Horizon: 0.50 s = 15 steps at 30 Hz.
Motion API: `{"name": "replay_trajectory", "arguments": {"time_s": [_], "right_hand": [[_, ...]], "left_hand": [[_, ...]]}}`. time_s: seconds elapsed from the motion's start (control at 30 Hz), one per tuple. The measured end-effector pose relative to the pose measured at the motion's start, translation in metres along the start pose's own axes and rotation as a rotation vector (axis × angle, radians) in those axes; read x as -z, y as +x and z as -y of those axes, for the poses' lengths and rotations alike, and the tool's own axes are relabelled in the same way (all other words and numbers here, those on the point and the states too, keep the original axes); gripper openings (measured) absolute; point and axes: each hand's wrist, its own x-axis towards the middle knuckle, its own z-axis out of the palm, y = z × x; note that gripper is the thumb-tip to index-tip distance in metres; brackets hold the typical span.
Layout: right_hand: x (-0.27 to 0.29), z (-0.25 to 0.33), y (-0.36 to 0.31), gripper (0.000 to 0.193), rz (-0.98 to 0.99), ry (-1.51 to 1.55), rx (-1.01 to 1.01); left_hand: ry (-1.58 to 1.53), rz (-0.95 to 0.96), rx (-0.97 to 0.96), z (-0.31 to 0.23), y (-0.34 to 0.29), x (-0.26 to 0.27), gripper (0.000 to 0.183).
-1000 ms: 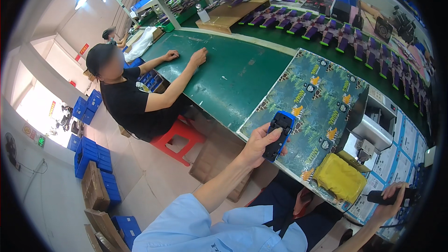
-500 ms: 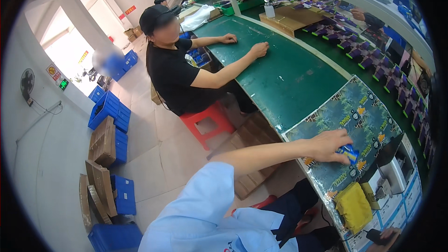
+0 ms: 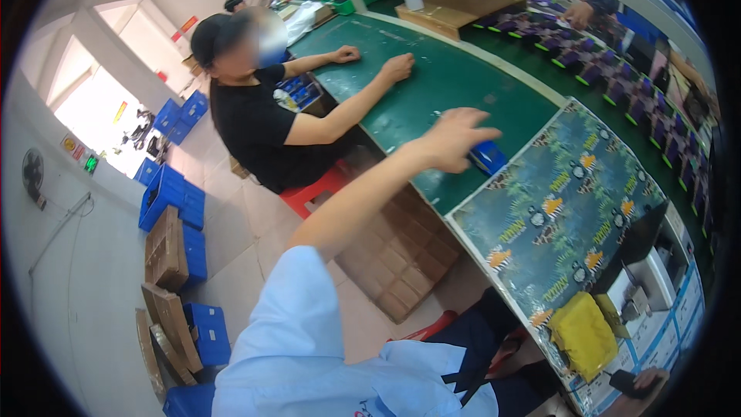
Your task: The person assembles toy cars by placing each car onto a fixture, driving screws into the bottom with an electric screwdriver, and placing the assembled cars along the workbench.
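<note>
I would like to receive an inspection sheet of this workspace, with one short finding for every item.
Surface: green tabletop; patterned mat toward the wearer.
Handled things: blue device near where tabletop and mat meet; black handheld device at lower right.
Clutter: yellow bundle near the mat's edge.
Hands: left hand spread at the blue device, contact unclear; right hand holds the black handheld device.
Cables: thin cord on the wall.
Surroundings: seated co-worker, blue crates, cardboard, wall fan.

Bright left-side glare, black curved edges
</note>
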Motion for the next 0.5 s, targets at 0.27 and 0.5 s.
{"name": "replay_trajectory", "arguments": {"time_s": [0.27, 0.5], "right_hand": [[-0.023, -0.003, -0.026, 0.013, -0.319, -0.293, 0.213], [-0.084, 0.059, -0.065, 0.036, 0.026, -0.175, 0.382]], "left_hand": [[-0.589, -0.433, -0.061, -0.118, -0.033, -0.010, 0.032], [-0.816, -0.327, -0.559, -0.316, 0.011, 0.030, 0.032]]}}
